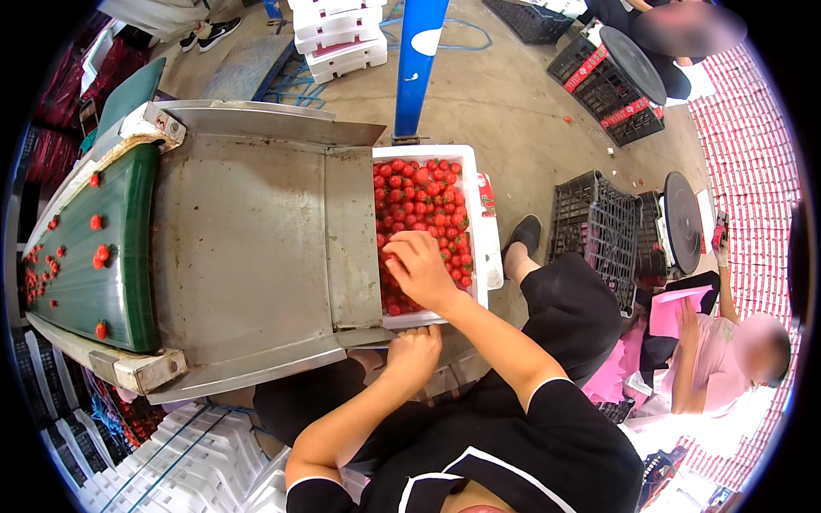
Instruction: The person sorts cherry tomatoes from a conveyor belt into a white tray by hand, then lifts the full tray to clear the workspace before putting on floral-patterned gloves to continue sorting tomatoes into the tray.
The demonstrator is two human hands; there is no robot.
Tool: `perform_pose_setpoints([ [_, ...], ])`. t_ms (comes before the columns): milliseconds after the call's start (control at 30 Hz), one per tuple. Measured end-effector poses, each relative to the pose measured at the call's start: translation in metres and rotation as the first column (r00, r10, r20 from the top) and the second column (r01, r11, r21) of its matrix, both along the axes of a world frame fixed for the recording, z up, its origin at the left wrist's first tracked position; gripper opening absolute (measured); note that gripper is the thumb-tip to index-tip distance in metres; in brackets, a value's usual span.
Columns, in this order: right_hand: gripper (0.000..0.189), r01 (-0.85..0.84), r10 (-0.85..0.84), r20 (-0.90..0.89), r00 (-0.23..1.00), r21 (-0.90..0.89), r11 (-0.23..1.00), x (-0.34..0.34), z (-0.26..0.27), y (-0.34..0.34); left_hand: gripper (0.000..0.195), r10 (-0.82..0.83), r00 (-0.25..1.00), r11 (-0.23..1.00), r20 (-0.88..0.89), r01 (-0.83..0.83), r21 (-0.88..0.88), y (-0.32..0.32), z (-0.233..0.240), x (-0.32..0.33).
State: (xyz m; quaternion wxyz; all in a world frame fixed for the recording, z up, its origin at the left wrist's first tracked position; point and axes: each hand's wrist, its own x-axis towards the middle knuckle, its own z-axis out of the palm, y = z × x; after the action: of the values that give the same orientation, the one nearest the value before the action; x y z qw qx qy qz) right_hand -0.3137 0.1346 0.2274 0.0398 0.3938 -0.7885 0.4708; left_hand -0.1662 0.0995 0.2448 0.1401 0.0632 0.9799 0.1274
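A white foam box (480,243) full of red cherry tomatoes (420,192) stands at the lower end of a metal chute (256,237). Over the tomatoes, my right hand (420,266) has its fingers bent down among them; a red tomato shows at the fingertips, but whether it is gripped is unclear. My left hand (414,359) is curled at the near rim of the box, beside the chute's side flange (365,338). What its fingers close on is hidden. A few tomatoes lie on the green conveyor belt (122,256) above the chute.
A blue post (418,70) rises just behind the box. Stacked white foam boxes (340,38) stand beyond, with more (186,455) at lower left. Black plastic crates (593,231) are at right, near a seated person (699,372) holding pink sheets (670,311).
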Motion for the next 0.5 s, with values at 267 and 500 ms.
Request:
perform_pose_setpoints([
  [267,0.023,0.114,-0.133,0.160,0.978,0.123,0.986,0.018,-0.029,0.078,0.021,0.029,0.989,0.996,-0.142,-0.017,0.083,-0.001,0.036,0.003],
  [500,0.021,0.059,-0.092,0.184,0.979,0.175,0.983,0.025,-0.016,0.118,0.030,0.240,0.835,0.957,-0.496,-0.119,0.263,-0.026,0.092,0.016],
])
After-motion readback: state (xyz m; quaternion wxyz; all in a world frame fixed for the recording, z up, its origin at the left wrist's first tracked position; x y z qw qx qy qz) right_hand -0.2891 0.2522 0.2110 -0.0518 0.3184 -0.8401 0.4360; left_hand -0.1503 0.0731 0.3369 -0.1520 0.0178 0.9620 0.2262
